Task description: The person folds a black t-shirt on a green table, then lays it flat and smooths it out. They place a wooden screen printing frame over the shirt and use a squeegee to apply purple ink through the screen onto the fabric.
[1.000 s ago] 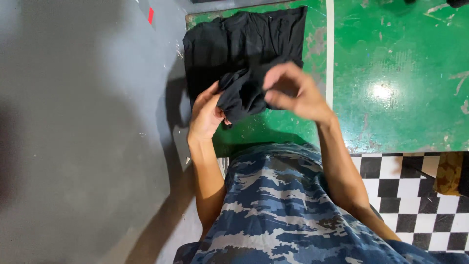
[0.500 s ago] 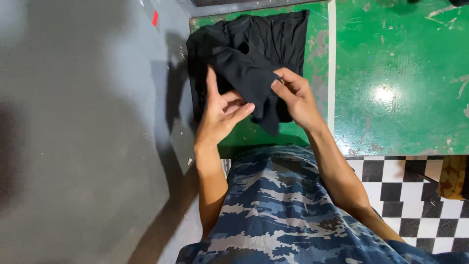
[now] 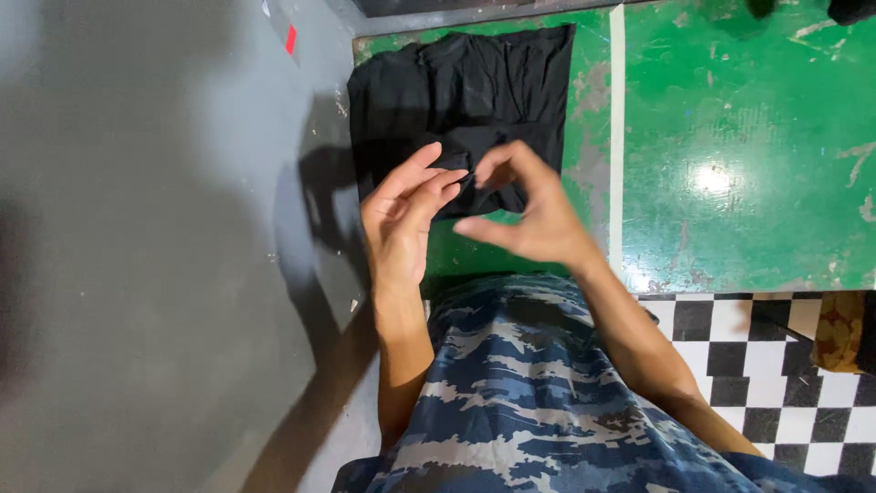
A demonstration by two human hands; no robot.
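Note:
A black garment (image 3: pixel 465 87) lies spread on the green table top (image 3: pixel 730 110), with its near edge under my hands. My left hand (image 3: pixel 401 215) hovers over that near edge, fingers stretched toward the cloth. A small dark fold shows at its fingertips, and I cannot tell whether it is pinched. My right hand (image 3: pixel 534 215) is just to the right, with fingers curled, thumb spread away and nothing held. The fingertips of the two hands nearly meet above the garment.
A white stripe (image 3: pixel 618 137) runs down the worn green table right of the garment. A grey floor (image 3: pixel 155 256) lies to the left and a black-and-white checkered floor (image 3: pixel 776 365) at the lower right. My camouflage-patterned shirt (image 3: pixel 520 402) fills the bottom.
The black cloth held up and bunched between both hands now lies lower, flat on the table. My right hand has let go and opened; both hands have drawn back toward me.

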